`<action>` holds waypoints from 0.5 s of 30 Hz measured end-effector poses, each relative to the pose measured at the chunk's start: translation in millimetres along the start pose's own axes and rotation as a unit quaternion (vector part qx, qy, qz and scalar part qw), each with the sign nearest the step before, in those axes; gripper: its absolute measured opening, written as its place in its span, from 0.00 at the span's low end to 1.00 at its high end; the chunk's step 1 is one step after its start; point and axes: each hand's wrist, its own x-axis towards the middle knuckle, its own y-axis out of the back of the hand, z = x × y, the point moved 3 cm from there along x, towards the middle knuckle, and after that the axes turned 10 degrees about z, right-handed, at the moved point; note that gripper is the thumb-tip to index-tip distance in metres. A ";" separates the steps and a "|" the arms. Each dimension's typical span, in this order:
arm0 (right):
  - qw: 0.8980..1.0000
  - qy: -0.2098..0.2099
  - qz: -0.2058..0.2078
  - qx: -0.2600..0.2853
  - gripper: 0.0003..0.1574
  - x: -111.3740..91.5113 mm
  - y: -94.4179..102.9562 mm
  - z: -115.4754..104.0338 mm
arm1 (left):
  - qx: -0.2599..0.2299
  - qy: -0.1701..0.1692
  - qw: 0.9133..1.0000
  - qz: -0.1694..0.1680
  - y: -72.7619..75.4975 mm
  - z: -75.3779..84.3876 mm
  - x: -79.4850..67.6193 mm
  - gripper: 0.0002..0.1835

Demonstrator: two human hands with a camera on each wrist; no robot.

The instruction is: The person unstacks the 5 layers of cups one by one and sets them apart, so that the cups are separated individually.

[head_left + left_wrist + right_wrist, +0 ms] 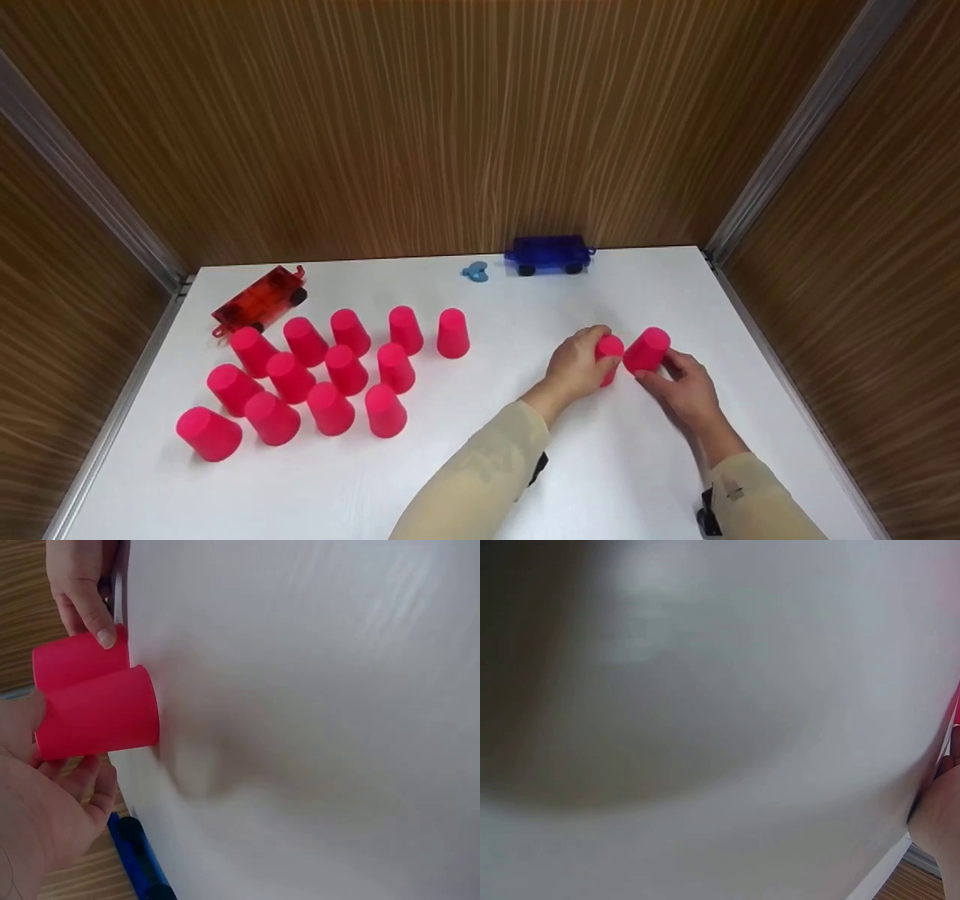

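Note:
My left hand grips an upside-down pink cup between thumb and fingers, right of the table's middle. Just beside it, my right hand holds a second pink cup, thumb near its lower edge. Seen from the left wrist, the left hand's cup overlaps the other cup, and its rim is a little off or at the white surface; I cannot tell which. In the right wrist view only part of the right hand appears at the right edge, with a sliver of pink.
Several upturned pink cups stand in rows on the left of the white table. Behind them sits a red toy wagon. Along the back wall are a small blue piece and a blue toy wagon. Wood-patterned walls enclose the table.

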 end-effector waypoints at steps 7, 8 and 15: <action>1.000 -0.004 -0.005 -0.004 0.53 -0.8 1.3 -0.3 | -0.040 0.018 0.998 0.047 31.2 -15.3 -21.4 0.25; 1.000 -0.002 -0.007 -0.005 0.53 -1.0 1.5 -0.3 | -0.048 0.023 0.997 0.051 37.3 -18.4 -24.9 0.25; 1.000 0.002 -0.017 -0.005 0.56 -0.8 2.5 -0.5 | -0.088 0.058 0.991 0.086 82.0 -48.2 -54.0 0.28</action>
